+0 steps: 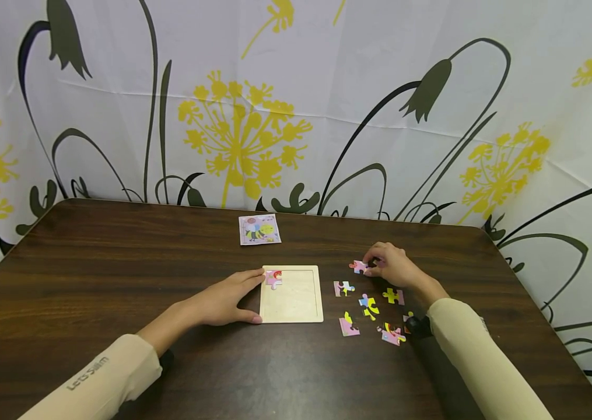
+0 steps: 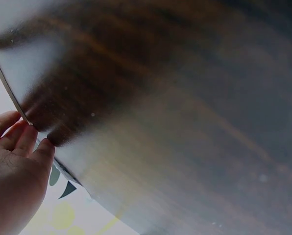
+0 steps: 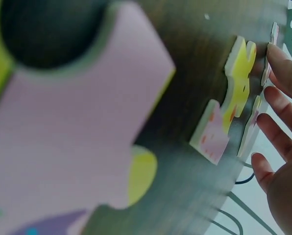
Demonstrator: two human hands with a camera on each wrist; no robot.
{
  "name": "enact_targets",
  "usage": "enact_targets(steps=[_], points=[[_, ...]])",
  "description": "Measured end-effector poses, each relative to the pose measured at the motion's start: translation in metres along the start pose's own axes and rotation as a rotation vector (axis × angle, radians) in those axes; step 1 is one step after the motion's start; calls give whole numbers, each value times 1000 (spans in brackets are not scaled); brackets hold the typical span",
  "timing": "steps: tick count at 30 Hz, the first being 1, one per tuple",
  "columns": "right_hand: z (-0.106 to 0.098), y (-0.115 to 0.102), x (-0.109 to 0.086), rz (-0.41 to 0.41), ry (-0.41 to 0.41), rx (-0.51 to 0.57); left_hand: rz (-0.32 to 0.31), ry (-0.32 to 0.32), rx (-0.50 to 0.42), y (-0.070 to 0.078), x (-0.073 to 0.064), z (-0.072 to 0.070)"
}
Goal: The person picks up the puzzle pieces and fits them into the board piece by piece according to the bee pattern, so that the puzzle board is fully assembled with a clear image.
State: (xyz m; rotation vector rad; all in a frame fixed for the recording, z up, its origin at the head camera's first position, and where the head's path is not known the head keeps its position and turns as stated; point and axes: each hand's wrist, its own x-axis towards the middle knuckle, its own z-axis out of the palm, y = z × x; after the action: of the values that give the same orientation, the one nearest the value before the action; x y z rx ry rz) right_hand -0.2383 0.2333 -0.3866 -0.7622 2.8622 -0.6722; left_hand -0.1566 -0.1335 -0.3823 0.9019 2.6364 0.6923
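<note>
Right grip (image 1: 394, 266) loosely curved at a pink jigsaw piece (image 1: 357, 266), right of the wooden puzzle tray (image 1: 296, 308) on the worktop (image 1: 117, 256); whether pinched, can't tell. Left grip (image 1: 224, 298) spread along tray's left edge. Piece likely light, stiff; best taken by opposite edges, sparing tabs.

Between tray (image 1: 296, 306) and loose puzzle pieces (image 1: 349, 329) runs a narrow gap.
</note>
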Motion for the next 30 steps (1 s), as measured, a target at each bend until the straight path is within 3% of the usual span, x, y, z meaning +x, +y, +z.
enact_targets(steps=[16, 30], points=[[0, -1, -1, -27, -15, -50, -8, -5, -1, 1, 0, -1], [-3, -3, 2, -52, -26, -20, -11, -9, -6, 3, -1, -3]])
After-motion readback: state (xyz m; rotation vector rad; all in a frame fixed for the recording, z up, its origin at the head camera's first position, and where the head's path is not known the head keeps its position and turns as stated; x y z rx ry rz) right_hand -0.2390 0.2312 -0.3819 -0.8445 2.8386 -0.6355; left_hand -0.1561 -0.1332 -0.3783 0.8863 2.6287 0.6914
